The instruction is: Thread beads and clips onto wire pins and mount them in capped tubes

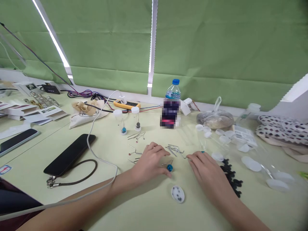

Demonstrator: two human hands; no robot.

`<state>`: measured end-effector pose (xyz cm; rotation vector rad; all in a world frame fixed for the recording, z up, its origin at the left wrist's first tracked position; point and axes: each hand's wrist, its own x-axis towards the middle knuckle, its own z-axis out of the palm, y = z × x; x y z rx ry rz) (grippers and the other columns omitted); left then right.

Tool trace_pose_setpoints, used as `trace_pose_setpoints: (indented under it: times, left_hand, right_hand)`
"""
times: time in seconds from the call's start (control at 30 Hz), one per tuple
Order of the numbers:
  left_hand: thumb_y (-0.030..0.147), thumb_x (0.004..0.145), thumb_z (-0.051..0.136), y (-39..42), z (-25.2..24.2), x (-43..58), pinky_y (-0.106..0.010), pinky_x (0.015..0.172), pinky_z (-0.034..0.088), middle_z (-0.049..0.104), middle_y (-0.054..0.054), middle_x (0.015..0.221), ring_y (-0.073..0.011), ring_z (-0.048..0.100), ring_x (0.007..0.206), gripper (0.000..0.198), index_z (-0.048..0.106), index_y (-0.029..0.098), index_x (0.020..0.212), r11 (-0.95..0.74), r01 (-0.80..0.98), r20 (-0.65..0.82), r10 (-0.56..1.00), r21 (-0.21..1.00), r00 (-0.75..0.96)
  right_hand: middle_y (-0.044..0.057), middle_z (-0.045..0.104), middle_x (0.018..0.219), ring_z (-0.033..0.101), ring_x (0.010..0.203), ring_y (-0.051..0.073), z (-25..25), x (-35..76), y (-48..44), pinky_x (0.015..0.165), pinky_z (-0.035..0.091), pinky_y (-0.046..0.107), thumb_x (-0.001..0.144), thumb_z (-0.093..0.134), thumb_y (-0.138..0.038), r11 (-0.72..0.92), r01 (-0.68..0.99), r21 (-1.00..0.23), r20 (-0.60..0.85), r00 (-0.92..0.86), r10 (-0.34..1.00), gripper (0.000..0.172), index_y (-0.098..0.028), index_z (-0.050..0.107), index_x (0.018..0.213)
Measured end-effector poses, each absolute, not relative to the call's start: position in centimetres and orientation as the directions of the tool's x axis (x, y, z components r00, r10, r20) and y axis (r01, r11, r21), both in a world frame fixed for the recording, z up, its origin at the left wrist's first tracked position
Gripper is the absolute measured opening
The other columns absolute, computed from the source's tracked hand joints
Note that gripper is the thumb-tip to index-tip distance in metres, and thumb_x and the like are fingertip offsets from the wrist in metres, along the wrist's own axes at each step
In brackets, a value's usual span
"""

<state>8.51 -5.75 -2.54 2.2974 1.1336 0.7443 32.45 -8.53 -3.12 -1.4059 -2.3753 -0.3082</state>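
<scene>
My left hand [151,159] is palm-down over the middle of the table, thumb and fingers apart. In the gap stands a blue ball [169,167] with thin wire attached; I see no finger closed on it. Fingertips of my right hand [204,170] are together at the end of a bent metal rod [184,157]; its thumb is hidden. Several more bent metal rods [174,149] lie in a pile between the hands. A small white cap [178,194] with several grey discs inside lies nearer me. Thin wire pieces [134,149] lie beyond my left hand.
Two small clear containers with white caps [117,113] stand at the back. Behind are a water bottle [173,93] and a yellow meter [127,104]. Black wavy pieces [232,176] and white lids [251,163] lie right. A black phone [69,154] and white cable [96,154] lie left.
</scene>
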Motion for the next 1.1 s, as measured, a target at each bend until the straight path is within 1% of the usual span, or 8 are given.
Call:
trace_pose_setpoints:
  times: [0.07,0.17,0.23,0.37,0.67,0.77,0.9,1.1]
  left_hand:
    - [0.06,0.063,0.077,-5.4,-1.1,7.5,-0.041,0.09,0.043,0.067,-0.005,0.101,-0.028,0.05,0.103,0.061,0.066,0.023,0.109,-0.559,0.527,0.287,0.81,0.64,0.511]
    - [0.062,0.089,0.046,-4.6,1.2,5.7,-0.04,0.09,0.042,0.068,-0.006,0.103,-0.0254,0.052,0.102,0.05,0.064,0.021,0.113,-0.582,0.467,0.407,0.808,0.666,0.425]
    - [0.052,0.098,0.033,-4.1,2.4,4.5,-0.038,0.089,0.043,0.068,-0.006,0.1,-0.0231,0.054,0.098,0.045,0.065,0.021,0.108,-0.559,0.501,0.47,0.829,0.661,0.304]
    - [0.037,0.097,0.046,-2.7,2.8,3.0,-0.034,0.084,0.044,0.069,-0.003,0.093,-0.0214,0.054,0.092,0.026,0.066,0.021,0.091,-0.483,0.653,0.494,0.849,0.584,0.186]
    - [0.017,0.092,0.049,0.0,-1.0,0.8,-0.033,0.074,0.047,0.069,-0.004,0.086,-0.022,0.055,0.086,0.019,0.067,0.019,0.085,-0.461,0.837,0.406,0.853,0.295,0.327]
    - [0.013,0.092,0.048,0.2,-1.4,0.7,-0.034,0.071,0.045,0.068,-0.006,0.083,-0.0229,0.054,0.084,0.022,0.067,0.018,0.082,-0.466,0.851,0.382,0.852,0.245,0.357]
    - [0.014,0.094,0.046,-0.5,-1.6,1.7,-0.033,0.072,0.044,0.067,-0.007,0.083,-0.0226,0.052,0.083,0.024,0.067,0.016,0.081,-0.515,0.835,0.354,0.831,0.195,0.429]
    - [0.015,0.096,0.046,-2.2,-2.5,3.7,-0.031,0.072,0.045,0.067,-0.005,0.08,-0.021,0.053,0.082,0.025,0.066,0.016,0.08,-0.626,0.762,0.313,0.766,0.165,0.562]
  right_hand:
    - [0.011,0.06,0.092,0.055,0.082,0.026,-3.8,32.5,-8.2,0.069,0.046,0.038,0.097,0.039,-0.011,0.488,0.87,0.063,0.371,-0.475,0.798,0.024,-0.013,0.063,0.097]
    - [0.013,0.059,0.097,0.054,0.087,0.028,-4.4,32.3,-7.9,0.071,0.045,0.039,0.094,0.043,-0.008,0.485,0.864,0.135,0.337,-0.5,0.798,0.021,-0.012,0.064,0.096]
    - [0.014,0.058,0.095,0.054,0.086,0.028,-4.3,32.1,-7.8,0.072,0.045,0.039,0.093,0.044,-0.007,0.482,0.858,0.176,0.324,-0.513,0.795,0.021,-0.012,0.064,0.091]
    - [0.011,0.058,0.086,0.053,0.082,0.026,-3.8,31.8,-8.0,0.072,0.044,0.039,0.091,0.044,-0.004,0.494,0.836,0.238,0.301,-0.547,0.781,0.023,-0.014,0.063,0.084]
    - [0.011,0.056,0.081,0.053,0.077,0.029,-3.9,31.9,-9.4,0.068,0.044,0.045,0.093,0.039,-0.008,0.508,0.803,0.311,0.243,-0.584,0.775,0.027,-0.015,0.061,0.079]
    - [0.013,0.057,0.084,0.054,0.082,0.031,-4.2,31.9,-9.5,0.07,0.045,0.045,0.088,0.042,-0.003,0.478,0.81,0.339,0.233,-0.565,0.792,0.022,-0.014,0.061,0.085]
    - [0.015,0.059,0.088,0.057,0.089,0.033,-4.3,32.0,-9.6,0.071,0.047,0.043,0.07,0.043,0.014,0.461,0.808,0.367,0.253,-0.564,0.786,0.034,-0.012,0.061,0.083]
    - [0.013,0.058,0.081,0.058,0.078,0.032,-3.7,31.9,-9.9,0.066,0.047,0.043,0.069,0.044,0.015,0.447,0.811,0.377,0.225,-0.548,0.806,0.033,-0.013,0.06,0.076]
